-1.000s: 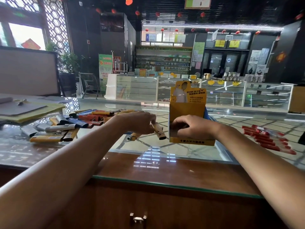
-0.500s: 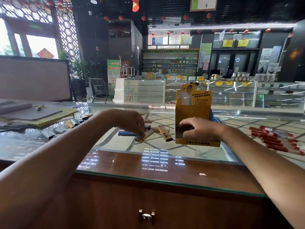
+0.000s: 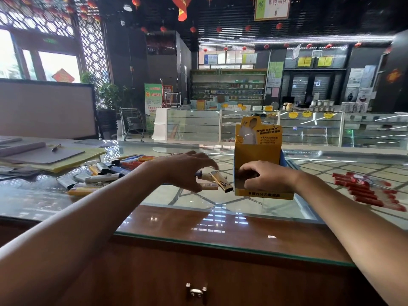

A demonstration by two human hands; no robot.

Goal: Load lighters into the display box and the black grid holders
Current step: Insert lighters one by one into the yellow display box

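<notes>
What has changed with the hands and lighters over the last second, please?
The left hand let go of the yellow lighter it held; it now lies on the glass counter beside the display box, the hand open above it. The right hand still grips the box.

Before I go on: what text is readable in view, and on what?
"非药品区", partly cropped: white hanging sign.
"6": green standing banner; the rest is blurred.
Print on the yellow cardboard display box: Chinese, too blurred to read.
Dark mark on the yellow lighter: unreadable.
</notes>
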